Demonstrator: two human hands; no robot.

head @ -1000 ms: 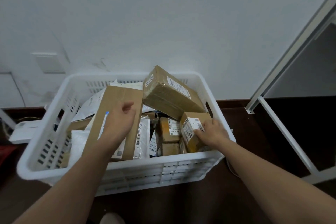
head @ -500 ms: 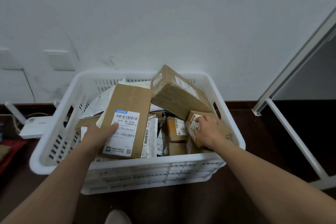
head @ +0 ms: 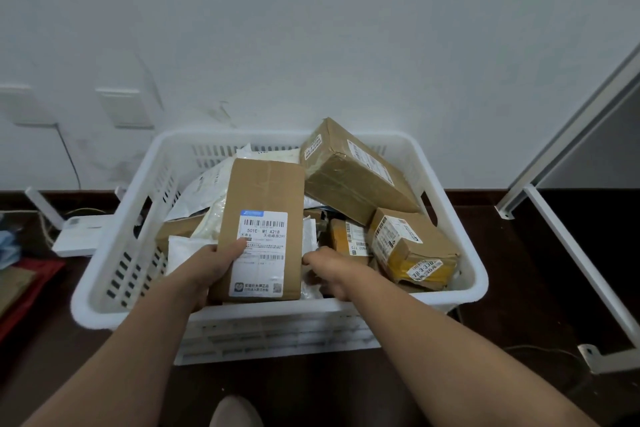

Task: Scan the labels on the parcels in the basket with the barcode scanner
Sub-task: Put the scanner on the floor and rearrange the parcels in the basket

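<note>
A white slotted basket [head: 225, 137] sits on a dark surface against the wall, filled with parcels. My left hand [head: 211, 270] holds a flat brown cardboard parcel [head: 266, 184] by its lower left edge, thumb on its white barcode label [head: 265, 236], which faces up. My right hand [head: 329, 270] reaches down among the parcels just right of it, fingers curled; what they touch is hidden. Further right lie a small box with yellow tape [head: 405, 246], a small labelled box [head: 346, 236] and a large taped box [head: 349, 177]. No barcode scanner is visible.
White plastic mailer bags [head: 207, 184] lie in the basket's left half. A white router [head: 79, 232] and a red item [head: 31, 284] sit at the left. A white metal frame [head: 571, 270] runs along the right. A shoe tip [head: 235, 412] shows at the bottom.
My left hand slid off the top of the flat parcel to its lower left edge, uncovering the label. My right hand left the small box on the right and moved to the basket's middle.
</note>
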